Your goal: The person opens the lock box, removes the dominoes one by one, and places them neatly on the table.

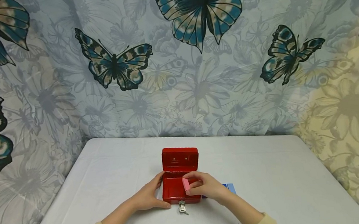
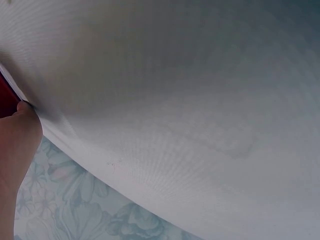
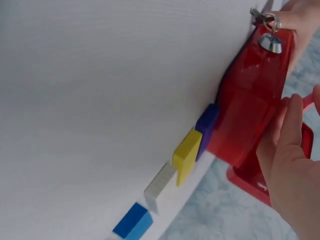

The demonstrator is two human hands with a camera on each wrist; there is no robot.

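A red metal cash box (image 1: pixel 173 188) stands on the table with its lid (image 1: pixel 180 159) raised. My left hand (image 1: pixel 146 196) holds the box by its left side, fingers at the back corner and thumb at the front corner. In the left wrist view only part of this hand (image 2: pixel 19 145) and a sliver of red box (image 2: pixel 7 100) appear. Between thumb and fingers, my right hand (image 1: pixel 204 187) pinches a small pink block (image 1: pixel 186 184) over the box's open compartment. Keys on a ring (image 1: pixel 182 208) hang from the lock (image 3: pixel 270 44) at the front.
To the right of the box, a purple block (image 3: pixel 206 127), a yellow block (image 3: pixel 187 154), a whitish block (image 3: pixel 160 180) and a blue block (image 3: pixel 133 222) stand in a row. A white cloth covers the table (image 1: pixel 122 163). Butterfly-patterned fabric (image 1: pixel 197 95) hangs behind it.
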